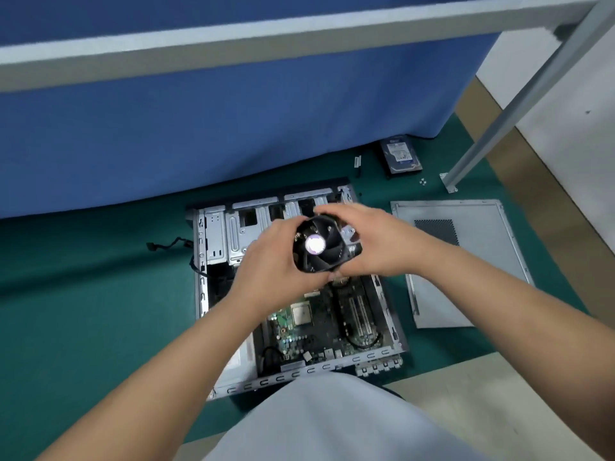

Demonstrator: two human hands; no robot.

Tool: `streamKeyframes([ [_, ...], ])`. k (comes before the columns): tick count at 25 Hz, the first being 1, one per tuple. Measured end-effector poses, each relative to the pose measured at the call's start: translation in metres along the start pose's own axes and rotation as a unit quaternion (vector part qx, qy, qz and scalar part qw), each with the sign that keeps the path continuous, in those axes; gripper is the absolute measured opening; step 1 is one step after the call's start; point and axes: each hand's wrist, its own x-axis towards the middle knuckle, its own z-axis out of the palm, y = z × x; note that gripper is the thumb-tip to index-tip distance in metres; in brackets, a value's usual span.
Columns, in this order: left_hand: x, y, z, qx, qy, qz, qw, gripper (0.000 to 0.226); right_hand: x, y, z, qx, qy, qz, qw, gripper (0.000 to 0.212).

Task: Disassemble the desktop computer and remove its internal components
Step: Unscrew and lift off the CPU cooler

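An open desktop computer case (213, 234) lies flat on the green floor mat. Its motherboard (312, 324) is exposed, with a bare square processor (301, 313) near the middle. Above the case I hold a black CPU cooler fan (321, 247) with a shiny round hub. My left hand (269, 264) grips its left and lower side. My right hand (376, 241) grips its top and right side. Part of the cooler's metal base shows beside my right thumb.
The removed grey side panel (466, 261) lies right of the case. A hard drive (401, 154) rests farther back, with small screws (423, 182) near a metal table leg (499, 128). A loose black cable (169, 244) trails left of the case. A blue partition stands behind.
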Motion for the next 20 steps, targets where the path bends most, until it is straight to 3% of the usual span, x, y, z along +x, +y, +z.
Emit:
streamKeyframes([
  [2, 0.012, 0.004, -0.013, -0.151, 0.047, -0.059, 0.986, 0.070, -0.002, -0.001, -0.008, 0.052, 0.084, 0.012, 0.995, 0.091],
  [5, 0.026, -0.003, -0.021, -0.342, 0.081, -0.207, 0.913, 0.066, -0.008, -0.001, 0.015, 0.126, 0.175, 0.091, 0.972, 0.062],
  [8, 0.034, -0.012, -0.015, -0.458, 0.082, -0.301, 0.832, 0.057, -0.014, -0.008, 0.053, 0.234, 0.135, 0.145, 0.952, 0.030],
  [10, 0.035, -0.013, -0.011, -0.507, 0.070, -0.326, 0.795, 0.061, -0.016, -0.012, 0.071, 0.275, 0.070, 0.148, 0.947, 0.032],
  [12, 0.033, -0.013, -0.008, -0.535, 0.055, -0.337, 0.773, 0.067, -0.014, -0.010, 0.080, 0.285, 0.056, 0.157, 0.944, 0.044],
  [16, 0.029, -0.012, -0.001, -0.558, 0.029, -0.329, 0.761, 0.035, -0.002, -0.005, 0.082, 0.349, 0.077, 0.199, 0.912, 0.041],
  [20, 0.027, -0.014, 0.004, -0.573, 0.042, -0.337, 0.746, 0.061, -0.001, -0.003, 0.084, 0.458, 0.079, 0.194, 0.864, 0.021],
])
